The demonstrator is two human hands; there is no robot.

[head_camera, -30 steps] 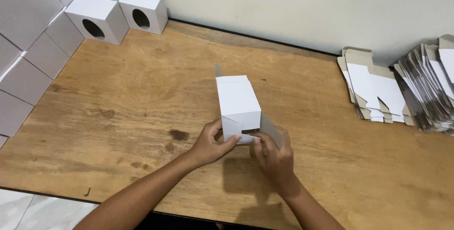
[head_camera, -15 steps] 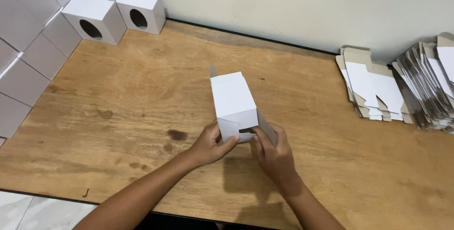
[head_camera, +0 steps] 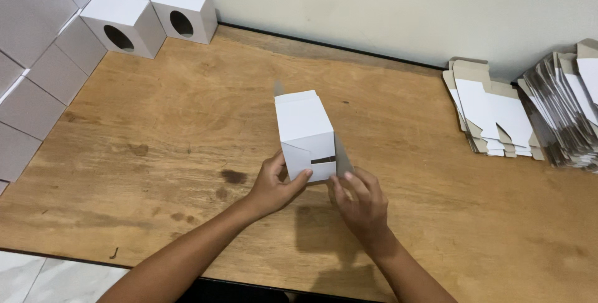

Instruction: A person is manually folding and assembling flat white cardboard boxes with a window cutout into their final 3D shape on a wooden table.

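Broadly, a wooden tabletop is being used as the work surface, and every place below is being given relative to the white carton lying near its middle. Far to the left of the carton, a bank of finished white boxes is being stacked, two of them showing round windows. Well to the right of it, a pile of flat die-cut blanks is being kept, with a thicker, fanned stack of blanks beyond that, against the pale wall.

The carton itself is being held on its side, its near end turned toward the person. That end is being closed: a slit and a diagonal fold line are showing on the end panel, and a side flap is standing open at the carton's right edge.

The left hand is being pressed to the carton's lower left corner, thumb and fingers pinching the end panel. The right hand is being held just below the open flap, fingers loosely spread, touching or nearly touching it; which cannot be told.

Judged from its thin board, the carton is likely light, hollow and easily dented, so it is best gripped at corners and folded edges, where it is stiffest.
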